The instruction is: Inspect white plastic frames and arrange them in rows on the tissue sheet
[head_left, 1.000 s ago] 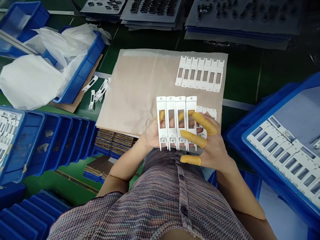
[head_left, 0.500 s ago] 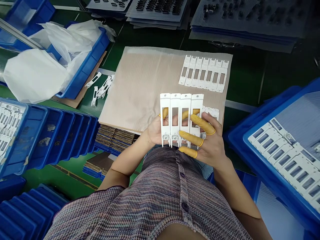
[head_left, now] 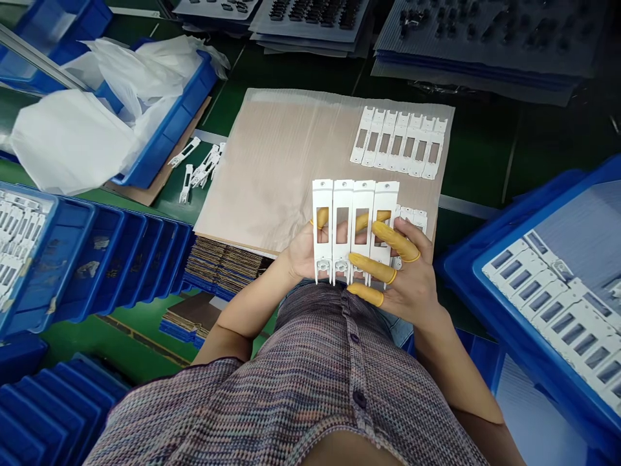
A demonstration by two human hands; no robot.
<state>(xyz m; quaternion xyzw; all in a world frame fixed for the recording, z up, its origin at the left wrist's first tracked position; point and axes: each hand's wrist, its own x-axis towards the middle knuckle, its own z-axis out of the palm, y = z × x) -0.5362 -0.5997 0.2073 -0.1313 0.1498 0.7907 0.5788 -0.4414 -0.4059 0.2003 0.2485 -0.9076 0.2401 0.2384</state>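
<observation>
Several long white plastic frames (head_left: 342, 194), each with a rectangular window, stand side by side in front of my body. My left hand (head_left: 303, 252) grips them from behind at the left; its yellow-covered fingers show through the windows. My right hand (head_left: 412, 281) is at their right side, with yellow finger cots on several fingers laid across the front of the frames. Beyond them, a row of similar white frames (head_left: 398, 144) lies on the brown sheet (head_left: 272, 162). More white pieces (head_left: 412, 219) show on the sheet, partly hidden behind my right hand.
Loose white pieces (head_left: 206, 167) lie left of the sheet, beside a blue bin (head_left: 167, 129) with white wrapping (head_left: 72, 139). At right, a blue crate (head_left: 466, 259) holds rows of white frames. Stacked blue bins (head_left: 116, 265) stand left. Sheets with black parts (head_left: 315, 32) lie behind.
The view has shifted very slightly. Both hands still hold the white frames in nearly the same pose, with no other clear movement.
</observation>
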